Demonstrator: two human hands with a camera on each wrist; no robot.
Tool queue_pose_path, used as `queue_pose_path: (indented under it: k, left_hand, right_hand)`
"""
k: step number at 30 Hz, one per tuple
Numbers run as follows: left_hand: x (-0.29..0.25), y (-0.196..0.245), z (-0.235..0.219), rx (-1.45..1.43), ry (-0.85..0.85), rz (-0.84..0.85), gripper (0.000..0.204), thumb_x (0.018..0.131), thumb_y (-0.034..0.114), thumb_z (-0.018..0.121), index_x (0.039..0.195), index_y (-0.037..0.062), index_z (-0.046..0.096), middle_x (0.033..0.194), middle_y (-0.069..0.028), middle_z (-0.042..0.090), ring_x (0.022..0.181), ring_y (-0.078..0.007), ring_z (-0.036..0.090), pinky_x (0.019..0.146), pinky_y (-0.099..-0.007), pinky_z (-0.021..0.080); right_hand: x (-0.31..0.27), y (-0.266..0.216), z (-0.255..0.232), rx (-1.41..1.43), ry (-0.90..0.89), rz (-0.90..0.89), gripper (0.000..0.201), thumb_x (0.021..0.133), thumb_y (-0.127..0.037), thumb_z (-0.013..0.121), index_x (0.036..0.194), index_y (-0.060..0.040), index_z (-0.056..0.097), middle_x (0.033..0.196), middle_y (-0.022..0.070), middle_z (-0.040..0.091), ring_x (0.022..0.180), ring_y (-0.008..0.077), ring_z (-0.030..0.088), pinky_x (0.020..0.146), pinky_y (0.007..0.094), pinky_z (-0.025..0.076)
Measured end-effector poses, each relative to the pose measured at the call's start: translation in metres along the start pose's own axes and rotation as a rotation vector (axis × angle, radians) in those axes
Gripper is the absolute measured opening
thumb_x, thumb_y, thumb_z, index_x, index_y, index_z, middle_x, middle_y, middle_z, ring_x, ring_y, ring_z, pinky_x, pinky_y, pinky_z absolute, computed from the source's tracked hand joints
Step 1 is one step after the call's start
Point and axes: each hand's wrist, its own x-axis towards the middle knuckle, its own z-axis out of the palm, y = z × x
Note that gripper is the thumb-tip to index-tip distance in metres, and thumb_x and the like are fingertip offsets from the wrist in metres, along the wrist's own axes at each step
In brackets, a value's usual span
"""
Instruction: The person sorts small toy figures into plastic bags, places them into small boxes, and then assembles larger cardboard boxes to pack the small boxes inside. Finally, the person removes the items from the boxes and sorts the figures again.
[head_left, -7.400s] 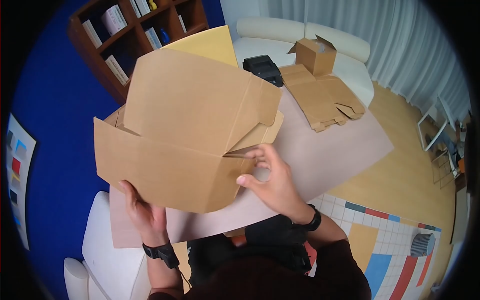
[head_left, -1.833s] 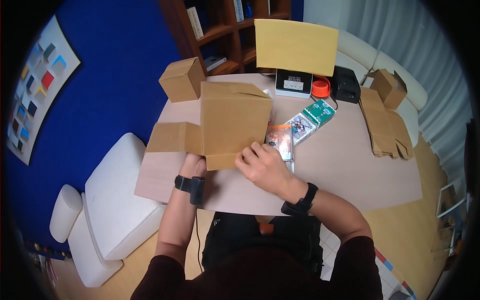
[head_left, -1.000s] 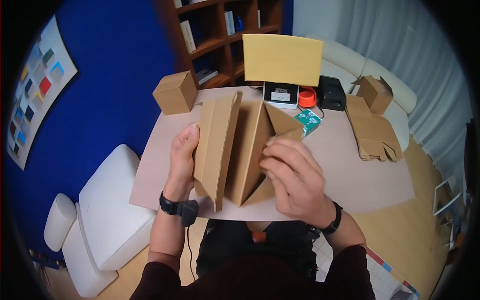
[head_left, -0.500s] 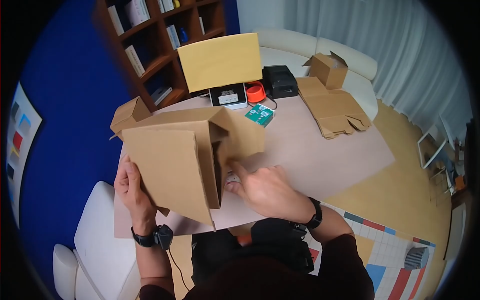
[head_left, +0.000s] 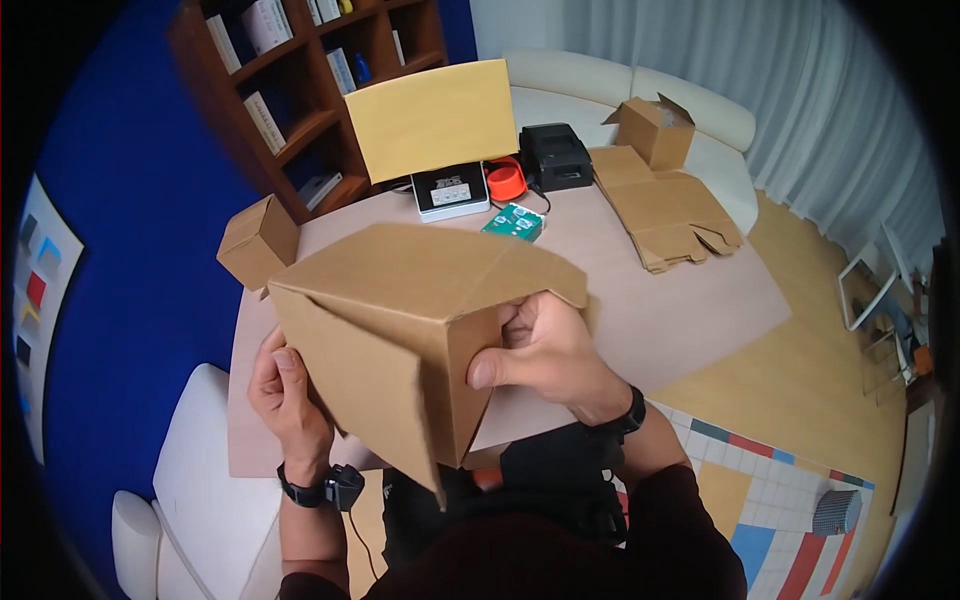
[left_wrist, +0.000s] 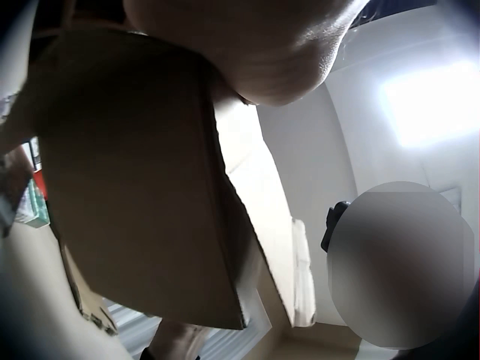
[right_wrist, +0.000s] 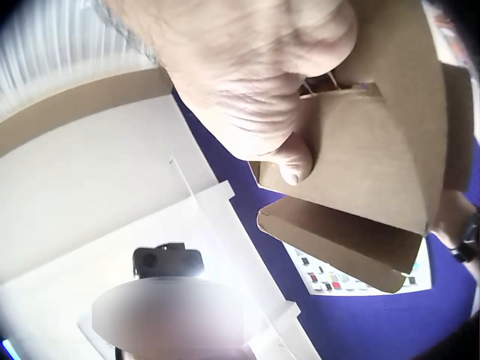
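A partly folded brown cardboard box (head_left: 380, 270) is held up over the front of the table, tilted, with one long flap (head_left: 365, 385) hanging loose at the near side. My left hand (head_left: 285, 395) grips its left side, thumb on the outer face. At the right end my right hand (head_left: 545, 355) pinches an end flap (head_left: 470, 345), its thumb flat on the outside and its fingers tucked behind under the top panel. The right wrist view shows that thumb pressing the end flap (right_wrist: 360, 157), with a slit along the fold beside it. The box's inside is hidden.
A small closed carton (head_left: 260, 240) stands at the table's back left. Behind the box are a green-and-white pack (head_left: 514, 223), a white-edged device (head_left: 450, 192), a yellow panel (head_left: 430, 120), a red round object (head_left: 506, 180) and a black machine (head_left: 556, 157). Flattened cardboard (head_left: 665, 210) lies at right.
The large flat carton has become a box shape and been turned. Within the last half second the right hand rose from the open side to the end flap, which now stands folded in.
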Motion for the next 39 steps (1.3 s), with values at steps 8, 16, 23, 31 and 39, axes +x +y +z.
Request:
queue_pose_path:
  k: [8,16,23,31,39]
  left_hand:
    - [-0.019,-0.019,-0.007,0.487,0.152,-0.014,0.031,0.111,0.015,0.060,0.135,-0.0044,0.065,0.108,-0.0109,0.073,0.092,-0.0182,0.071,0.083,-0.0303,0.055]
    - [-0.034,-0.033,-0.021,-0.213,0.236,-0.091,0.031,0.109,0.012,0.061,0.135,-0.0041,0.065,0.109,-0.0132,0.075,0.093,-0.0220,0.072,0.085,-0.0326,0.056]
    - [-0.053,-0.065,-0.020,0.581,0.396,0.043,0.028,0.106,0.009,0.059,0.130,-0.0037,0.066,0.119,-0.0156,0.073,0.106,-0.0272,0.069,0.093,-0.0408,0.055]
    - [-0.088,-0.017,0.035,-0.186,-0.331,-0.564,0.056,0.104,0.044,0.070,0.144,0.0057,0.061,0.144,-0.0118,0.065,0.137,-0.0338,0.057,0.113,-0.0482,0.047]
    - [-0.050,-0.044,-0.014,-1.021,0.089,-0.365,0.078,0.097,0.057,0.075,0.153,0.0066,0.053,0.153,-0.0126,0.058,0.143,-0.0328,0.052,0.120,-0.0500,0.043]
  right_hand:
    - [0.004,-0.047,0.023,-0.129,0.182,-0.073,0.077,0.085,-0.018,0.094,0.143,0.0075,0.051,0.117,0.0140,0.075,0.106,0.0151,0.072,0.092,0.0306,0.057]
    - [-0.001,-0.064,0.029,-0.507,0.432,-0.055,0.056,0.087,0.000,0.083,0.135,0.0023,0.054,0.106,0.0079,0.072,0.096,0.0102,0.071,0.084,0.0283,0.058]
    - [-0.001,-0.033,0.029,-0.839,0.525,-0.889,0.040,0.084,0.003,0.083,0.117,-0.0001,0.062,0.103,0.0128,0.073,0.108,0.0281,0.077,0.091,0.0371,0.062]
    - [0.015,-0.021,0.052,-1.154,-0.038,-1.120,0.019,0.094,-0.002,0.076,0.101,0.0000,0.059,0.077,0.0118,0.065,0.112,0.0455,0.076,0.113,0.0684,0.049]
    - [-0.010,0.004,0.052,-0.824,-0.007,-0.913,0.021,0.086,0.004,0.076,0.104,0.0033,0.065,0.083,0.0167,0.072,0.092,0.0371,0.080,0.105,0.0654,0.055]
